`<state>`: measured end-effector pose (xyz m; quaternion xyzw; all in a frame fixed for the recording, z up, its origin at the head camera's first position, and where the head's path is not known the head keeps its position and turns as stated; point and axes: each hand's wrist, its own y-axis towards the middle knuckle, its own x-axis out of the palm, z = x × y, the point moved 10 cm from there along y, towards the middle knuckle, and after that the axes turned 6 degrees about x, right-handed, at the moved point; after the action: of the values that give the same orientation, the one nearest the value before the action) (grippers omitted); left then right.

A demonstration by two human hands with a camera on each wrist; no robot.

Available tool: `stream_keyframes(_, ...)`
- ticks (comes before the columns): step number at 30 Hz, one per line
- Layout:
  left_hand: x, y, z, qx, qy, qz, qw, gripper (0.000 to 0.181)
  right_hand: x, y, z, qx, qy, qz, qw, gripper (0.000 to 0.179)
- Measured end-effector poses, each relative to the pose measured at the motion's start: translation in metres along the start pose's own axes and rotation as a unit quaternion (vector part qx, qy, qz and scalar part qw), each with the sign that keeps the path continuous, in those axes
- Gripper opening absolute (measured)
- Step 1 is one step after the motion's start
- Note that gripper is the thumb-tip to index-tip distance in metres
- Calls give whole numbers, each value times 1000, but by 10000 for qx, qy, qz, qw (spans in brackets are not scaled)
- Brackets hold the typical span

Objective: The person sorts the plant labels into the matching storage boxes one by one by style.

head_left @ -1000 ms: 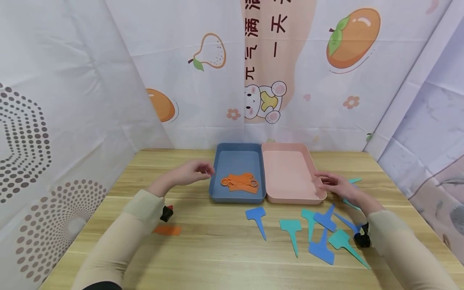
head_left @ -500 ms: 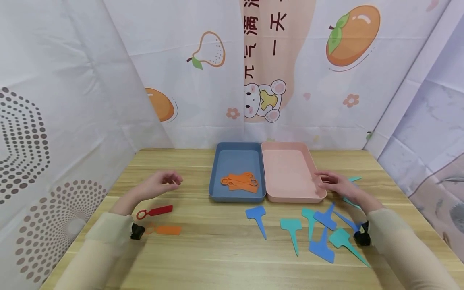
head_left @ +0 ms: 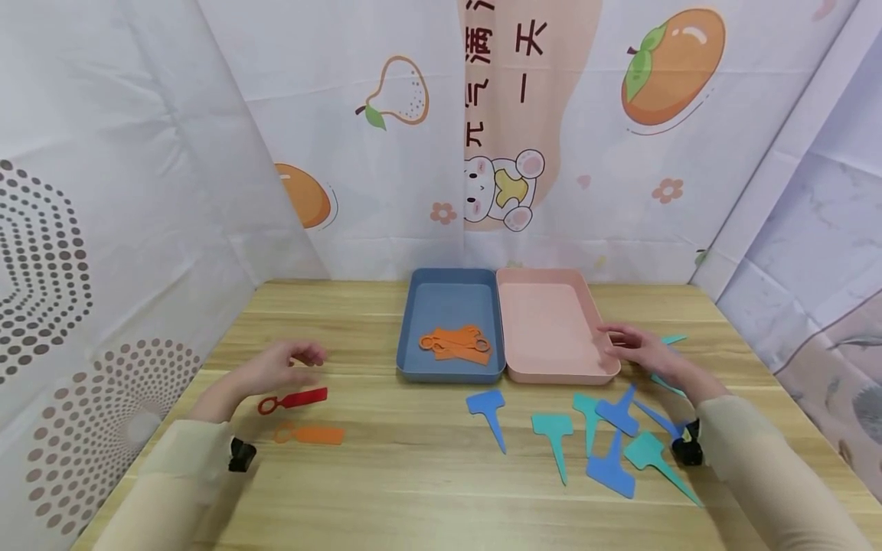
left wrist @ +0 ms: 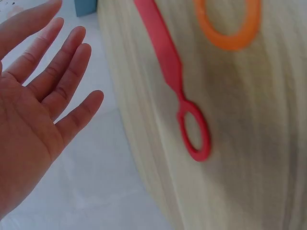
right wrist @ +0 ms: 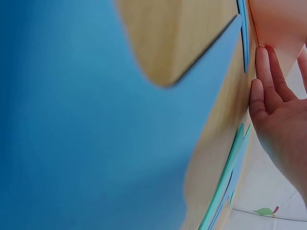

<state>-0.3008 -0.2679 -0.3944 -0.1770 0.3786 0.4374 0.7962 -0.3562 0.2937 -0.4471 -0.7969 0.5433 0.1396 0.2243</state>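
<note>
My left hand (head_left: 272,369) hovers over the left of the table with loosely bent, spread fingers and holds nothing. Just below it lies a red tag with a ring end (head_left: 303,398); an orange ring tag (head_left: 318,435) is nearer me. In the left wrist view the palm (left wrist: 29,115) faces the camera, apart from the red tag. My right hand (head_left: 644,353) is at the right wall of the pink tray (head_left: 551,377), fingertips at its rim. The right wrist view shows those fingers (right wrist: 268,79) extended against the tray, gripping nothing.
A blue tray (head_left: 451,376) holding several orange ring tags (head_left: 458,346) adjoins the pink one. Several T-shaped plant labels, blue (head_left: 612,474) and teal (head_left: 553,428), lie at the front right, some by the right wrist. A printed curtain (head_left: 386,191) hangs behind the table.
My left hand has drawn back leftward from beside the blue tray to above the red tag, uncovering the red and orange tags. The right hand has stayed at the pink tray.
</note>
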Motion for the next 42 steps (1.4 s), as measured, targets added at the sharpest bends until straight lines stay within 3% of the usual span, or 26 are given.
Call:
stream_keyframes(8, 10, -7, -15, -54, -177, -191, 9996, 34, -1, 0, 0, -10, -32, 33, 10000, 59)
stream_keyframes(12, 20, -11, -26, -346, -512, -352, 9975, 35, 0, 1, 2, -19, -29, 22, 10000, 59)
stream_keyframes(15, 24, -12, -30, -424, -494, -419, 9970, 32, 0, 1, 2, -43, -7, -16, 10000, 59)
stream_keyframes(28, 29, -10, -24, -151, -6, -616, 9980, 18, -1, 1, 3, -55, -14, 0, 10000, 59)
stream_keyframes(38, 32, -10, -25, -365, -285, -617, 9970, 23, 0, 0, 2, -67, -4, -18, 10000, 59)
stream_keyframes(42, 29, -12, -29, -595, -263, -494, 9967, 21, 0, 0, 2, -52, -3, -17, 10000, 60)
